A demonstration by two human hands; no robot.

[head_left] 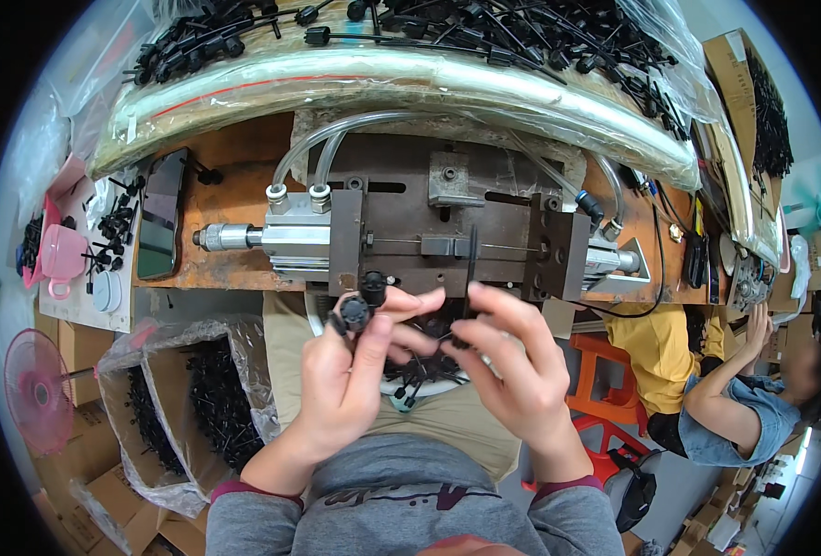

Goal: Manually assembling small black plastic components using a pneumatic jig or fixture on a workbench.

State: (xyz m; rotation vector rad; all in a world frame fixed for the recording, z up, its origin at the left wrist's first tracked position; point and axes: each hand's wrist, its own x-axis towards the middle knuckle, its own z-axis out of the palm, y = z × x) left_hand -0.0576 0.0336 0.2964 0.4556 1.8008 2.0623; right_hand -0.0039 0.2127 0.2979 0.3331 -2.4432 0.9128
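My left hand (345, 371) is closed round a few black plastic pieces with round, ribbed heads (355, 313), which stick up between thumb and fingers. Thumb and fingertips of my right hand (520, 371) pinch a thin black plastic strip (472, 264) that stands upright in front of the fixture. Just beyond both hands lies that dark metal fixture (401, 199), with a silver air cylinder (297, 243) at its left and another (605, 259) at its right. Small metal jaws (444, 246) sit at its middle. Below my hands, a container in my lap holds more black parts (421, 363), partly hidden.
Heaps of black parts (512, 28) lie on a plastic-wrapped ledge behind the fixture. A phone (162, 213) rests at left, near a pink cup (63, 252). Lined boxes of black parts (220, 398) and a pink fan (40, 391) stand lower left. Another person (734, 408) sits at right beside orange stools (605, 380).
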